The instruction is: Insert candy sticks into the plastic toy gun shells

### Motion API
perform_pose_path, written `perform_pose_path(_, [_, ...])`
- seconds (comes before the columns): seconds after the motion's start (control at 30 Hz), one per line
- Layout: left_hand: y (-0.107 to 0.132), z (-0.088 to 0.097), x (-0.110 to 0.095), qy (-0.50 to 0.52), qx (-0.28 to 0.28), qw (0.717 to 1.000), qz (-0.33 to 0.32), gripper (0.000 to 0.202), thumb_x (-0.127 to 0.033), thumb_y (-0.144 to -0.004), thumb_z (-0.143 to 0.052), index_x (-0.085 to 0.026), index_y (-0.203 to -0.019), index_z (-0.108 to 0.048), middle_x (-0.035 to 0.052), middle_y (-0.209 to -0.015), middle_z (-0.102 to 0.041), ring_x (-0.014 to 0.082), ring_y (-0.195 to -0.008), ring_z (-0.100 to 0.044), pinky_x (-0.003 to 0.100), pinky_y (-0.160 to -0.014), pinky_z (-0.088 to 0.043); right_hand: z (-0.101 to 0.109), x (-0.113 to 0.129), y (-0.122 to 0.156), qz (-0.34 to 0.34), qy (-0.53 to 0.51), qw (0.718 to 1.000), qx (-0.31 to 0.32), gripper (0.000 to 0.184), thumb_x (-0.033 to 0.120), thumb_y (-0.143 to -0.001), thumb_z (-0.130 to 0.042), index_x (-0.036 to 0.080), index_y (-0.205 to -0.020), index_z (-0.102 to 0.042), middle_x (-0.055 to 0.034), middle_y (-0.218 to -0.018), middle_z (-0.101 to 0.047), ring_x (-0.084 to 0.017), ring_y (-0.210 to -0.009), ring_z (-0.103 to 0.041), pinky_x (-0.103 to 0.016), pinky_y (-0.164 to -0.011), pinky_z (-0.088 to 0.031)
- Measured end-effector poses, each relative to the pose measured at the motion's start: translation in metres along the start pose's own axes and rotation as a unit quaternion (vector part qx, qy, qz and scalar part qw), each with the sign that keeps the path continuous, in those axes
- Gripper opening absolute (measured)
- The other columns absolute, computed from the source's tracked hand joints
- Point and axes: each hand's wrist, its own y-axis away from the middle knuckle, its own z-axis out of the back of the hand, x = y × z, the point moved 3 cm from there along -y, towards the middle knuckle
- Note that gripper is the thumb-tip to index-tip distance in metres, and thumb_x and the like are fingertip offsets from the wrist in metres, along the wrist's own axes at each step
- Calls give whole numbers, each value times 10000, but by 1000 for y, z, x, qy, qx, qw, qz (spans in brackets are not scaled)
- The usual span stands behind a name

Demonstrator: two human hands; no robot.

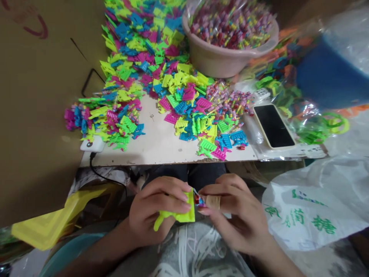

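Note:
My left hand (pixel 164 207) is closed around a neon-yellow plastic toy piece (pixel 184 213), held above my lap just in front of the table's edge. Part of the toy is hidden under the fingers. My right hand (pixel 233 209) pinches a small wrapped candy (pixel 199 200) with red and blue colouring, right at the toy's right edge. Whether the candy is inside the toy or only against it, I cannot tell. A strip of tan tape wraps one right finger. Similar toy pieces (pixel 206 123) in pink, blue, green and yellow lie piled on the table beyond my hands.
A pink basin (pixel 221 61) full of wrapped candies stands at the back, with loose candies (pixel 227 98) before it. A phone (pixel 273 127) lies at the right, near a white printed bag (pixel 305 211). A large cardboard box (pixel 43 115) walls off the left side.

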Motion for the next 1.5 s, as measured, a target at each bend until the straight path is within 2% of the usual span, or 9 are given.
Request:
perform_pose_path(0.07, [-7,2,-4,-3,40,998,-40,97,-179,-941,-591,-157,-889,-669,42,-853,-701,158,-900,-706,290,-847,-622,4,-5,0,3,-17,999,31,131,71,-909,-596,171,-994,-601,-48,-955,-749,-139,-817,-655,-334,-792,-469])
perform_pose_path(0.17, [-14,7,-6,-12,65,996,-68,151,-217,-957,-583,-151,-842,-657,43,-823,-738,149,-891,-714,296,-885,-612,7,-10,1,6,-24,997,72,98,108,-952,-564,179,-983,-624,-46,-968,-761,-137,-832,-656,-341,-801,-460])
perform_pose_path(0.3, [-16,9,-7,-33,88,992,-84,175,-250,-959,-585,-168,-821,-653,29,-802,-762,145,-910,-720,294,-929,-590,8,-9,1,17,-30,997,66,113,122,-966,-544,200,-985,-624,-34,-980,-764,-145,-844,-650,-341,-785,-464])
perform_pose_path(0.57, [-19,12,-6,-32,96,992,-69,132,-229,-955,-569,-194,-855,-649,49,-791,-753,169,-843,-736,296,-821,-625,10,-7,0,29,7,997,70,132,109,-925,-575,192,-1015,-624,-48,-991,-762,-170,-827,-625,-360,-743,-480])
perform_pose_path(0.7, [-24,12,-7,-28,130,990,-52,143,-205,-969,-511,-225,-910,-640,56,-792,-758,168,-745,-745,300,-733,-640,8,-7,-2,15,-13,997,72,166,112,-929,-580,219,-1052,-607,-33,-992,-760,-164,-814,-653,-361,-737,-495])
perform_pose_path(0.87, [-17,11,-4,21,123,992,27,184,-113,-900,-581,-230,-1018,-659,73,-886,-779,192,-792,-754,310,-708,-635,2,-11,1,-62,-108,991,50,170,109,-897,-660,191,-1041,-622,-42,-934,-745,-159,-827,-675,-332,-736,-518])
perform_pose_path(1.0, [-12,10,0,-3,89,992,86,252,-98,-813,-709,-242,-1019,-683,41,-871,-783,173,-742,-750,258,-674,-615,-3,-17,9,-144,-220,965,0,125,141,-886,-693,190,-987,-637,-46,-904,-716,-170,-836,-677,-317,-714,-555])
perform_pose_path(1.27, [-18,9,-3,-69,107,989,71,283,-116,-808,-710,-271,-1045,-704,25,-838,-781,155,-674,-729,222,-576,-577,-4,-15,10,-161,-241,955,-56,90,166,-921,-649,192,-1002,-619,-49,-849,-703,-184,-802,-675,-329,-678,-570])
perform_pose_path(1.5, [-20,9,-3,-76,117,989,48,291,-71,-824,-671,-242,-1057,-695,33,-874,-771,139,-717,-723,217,-630,-585,-3,-13,9,-139,-207,968,-34,198,72,-875,-657,196,-1026,-632,-59,-891,-716,-199,-819,-692,-344,-675,-577])
